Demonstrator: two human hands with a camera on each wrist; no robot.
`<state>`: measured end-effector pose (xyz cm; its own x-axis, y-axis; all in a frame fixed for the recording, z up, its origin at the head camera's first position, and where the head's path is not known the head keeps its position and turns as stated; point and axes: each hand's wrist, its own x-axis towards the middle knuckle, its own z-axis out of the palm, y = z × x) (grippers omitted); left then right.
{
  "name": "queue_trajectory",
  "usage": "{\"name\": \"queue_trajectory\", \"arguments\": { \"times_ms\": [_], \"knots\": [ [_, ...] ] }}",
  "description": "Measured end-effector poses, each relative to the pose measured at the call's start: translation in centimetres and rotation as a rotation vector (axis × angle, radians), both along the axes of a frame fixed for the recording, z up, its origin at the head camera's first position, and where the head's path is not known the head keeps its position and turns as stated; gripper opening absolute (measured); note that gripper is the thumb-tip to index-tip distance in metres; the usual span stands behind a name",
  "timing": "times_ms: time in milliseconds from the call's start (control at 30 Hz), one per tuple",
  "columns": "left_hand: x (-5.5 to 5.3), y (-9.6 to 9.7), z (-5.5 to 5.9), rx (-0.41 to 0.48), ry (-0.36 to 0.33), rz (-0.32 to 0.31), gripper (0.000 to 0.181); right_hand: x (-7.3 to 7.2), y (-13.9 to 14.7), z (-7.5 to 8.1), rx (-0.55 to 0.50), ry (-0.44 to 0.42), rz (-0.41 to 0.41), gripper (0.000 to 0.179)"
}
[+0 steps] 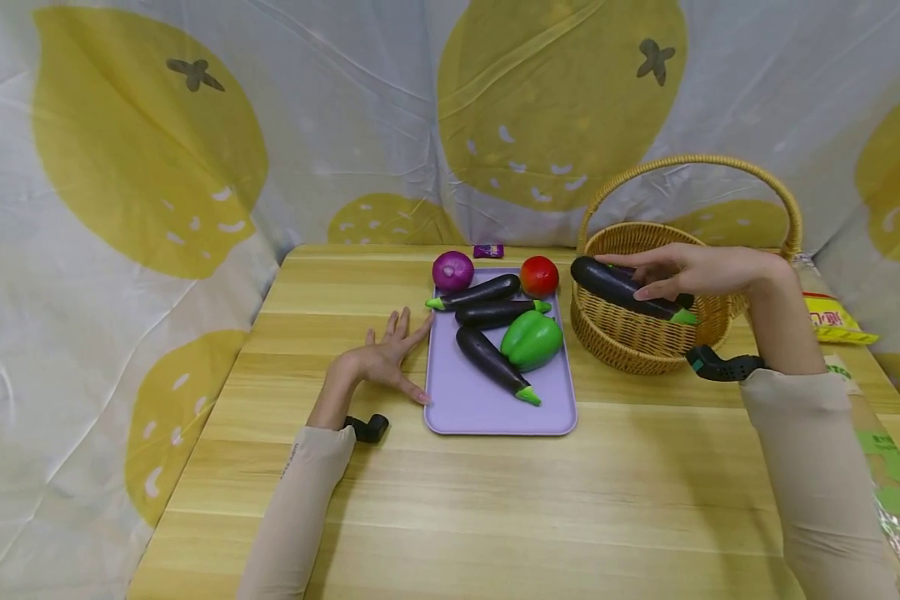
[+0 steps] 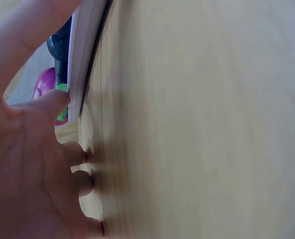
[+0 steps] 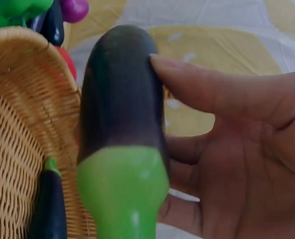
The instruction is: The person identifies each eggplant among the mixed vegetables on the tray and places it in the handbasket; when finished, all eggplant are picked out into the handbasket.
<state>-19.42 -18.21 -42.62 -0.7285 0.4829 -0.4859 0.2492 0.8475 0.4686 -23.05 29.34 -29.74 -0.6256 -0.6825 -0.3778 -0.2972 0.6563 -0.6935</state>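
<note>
Over the wicker basket [image 1: 630, 342], my right hand [image 1: 693, 271] pinches a dark eggplant [image 1: 615, 283] with a green stem end. The right wrist view shows the thumb on one side of this eggplant [image 3: 122, 99] and fingers behind it. Another eggplant [image 3: 48, 206] lies inside the basket. My left hand [image 1: 382, 358] is spread at the left edge of the lilac tray [image 1: 457, 412], thumb and index finger at its rim. In the left wrist view, the other fingertips of this hand [image 2: 33, 164] rest on the table. The tray carries several eggplants [image 1: 491, 358] and a green bell pepper [image 1: 532, 340].
A purple onion [image 1: 453, 272] and a red tomato-like item [image 1: 539, 277] sit at the tray's far corners. Behind it lies a small purple packet [image 1: 488, 251]. The basket's tall handle [image 1: 693, 159] arches up. Yellow packaging [image 1: 832, 317] lies at the table's right side.
</note>
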Motion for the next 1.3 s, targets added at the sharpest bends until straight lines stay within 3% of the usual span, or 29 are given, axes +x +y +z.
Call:
{"name": "queue_trajectory", "arguments": {
  "times_ms": [200, 533, 833, 1133, 1300],
  "knots": [
    [-0.1, 0.0, -0.2, 0.009, 0.001, -0.002, 0.140, -0.6, 1.2, -0.5, 0.121, -0.015, -0.021, 0.064],
    [-0.1, -0.2, -0.4, 0.016, 0.006, 0.010, 0.140, -4.3, 1.1, -3.8, 0.194, -0.107, -0.151, 0.065],
    [-0.1, 0.0, -0.2, 0.001, -0.002, 0.005, 0.140, -5.6, 1.7, -5.8, 0.233, -0.014, -0.148, 0.061],
    [-0.1, 0.1, -0.2, 0.005, 0.001, 0.004, 0.140, -6.3, 1.7, -6.3, 0.217, 0.091, -0.190, 0.057],
    [-0.1, 0.0, -0.2, 0.010, 0.000, 0.003, 0.139, -6.5, 1.8, -6.7, 0.196, 0.089, -0.240, 0.056]
  ]
}}
